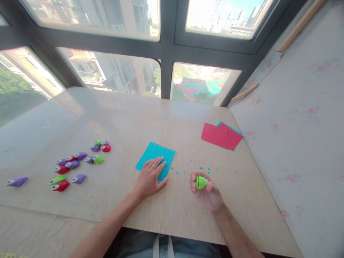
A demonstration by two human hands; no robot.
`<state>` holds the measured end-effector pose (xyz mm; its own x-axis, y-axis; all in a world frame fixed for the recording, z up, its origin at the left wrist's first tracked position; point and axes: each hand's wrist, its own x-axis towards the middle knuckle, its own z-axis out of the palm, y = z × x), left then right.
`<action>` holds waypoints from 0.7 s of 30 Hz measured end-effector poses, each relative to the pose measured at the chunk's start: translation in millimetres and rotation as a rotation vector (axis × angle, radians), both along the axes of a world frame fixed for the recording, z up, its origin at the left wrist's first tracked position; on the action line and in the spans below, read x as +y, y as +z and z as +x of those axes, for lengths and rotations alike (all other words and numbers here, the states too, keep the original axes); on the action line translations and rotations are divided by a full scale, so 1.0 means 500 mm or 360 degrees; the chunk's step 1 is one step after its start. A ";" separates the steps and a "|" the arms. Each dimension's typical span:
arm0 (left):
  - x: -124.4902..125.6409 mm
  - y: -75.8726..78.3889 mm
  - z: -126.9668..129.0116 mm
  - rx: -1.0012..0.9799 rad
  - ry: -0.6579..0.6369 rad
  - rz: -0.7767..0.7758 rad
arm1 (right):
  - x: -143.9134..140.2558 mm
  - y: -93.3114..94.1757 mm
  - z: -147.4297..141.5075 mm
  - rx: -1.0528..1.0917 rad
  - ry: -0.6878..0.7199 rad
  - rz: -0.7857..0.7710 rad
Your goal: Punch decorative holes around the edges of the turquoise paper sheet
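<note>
Nearest: grey-blue trousers [137, 243] below the near edge of the surface [120, 122]. Toward the left edge, small punches [72, 165], glossy, rounded, seemingly plastic; red, green, purple, each with a pale disc. Mid-surface, blue sheet [150, 152], matte, thin, tiny holes lining its far and right margins. Left hand [152, 177] lies palm-down on it, fingers lightly spread; flat, gentle pressure should prevent sliding or creasing. Beside it, blue bits [201, 168]. Right hand [205, 191], toward the near edge, curls round a green punch [200, 182], clear of the sheet; squaring it to the margin should keep spacing even. Near the right edge, red sheets [219, 136], smooth, flat, overlapping.
</note>
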<state>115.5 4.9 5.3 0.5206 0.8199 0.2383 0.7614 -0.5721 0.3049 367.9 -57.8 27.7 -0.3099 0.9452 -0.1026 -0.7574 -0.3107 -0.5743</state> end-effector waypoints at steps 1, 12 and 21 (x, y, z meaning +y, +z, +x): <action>0.000 0.003 -0.002 0.0012 -0.0008 -0.0038 | -0.001 -0.002 0.002 -0.0022 0.0026 -0.0028; 0.004 0.037 -0.008 0.0075 -0.0046 -0.0390 | -0.002 -0.011 -0.003 -0.0248 -0.0006 -0.0084; 0.002 0.037 0.006 0.0127 0.0059 -0.0377 | -0.005 -0.007 -0.008 -0.0446 0.0061 -0.0220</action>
<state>118.6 6.0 24.0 0.4984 0.8670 -0.0032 0.8077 -0.4629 0.3651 364.0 -60.0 24.5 -0.2864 0.9047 -0.3156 -0.5621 -0.4254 -0.7093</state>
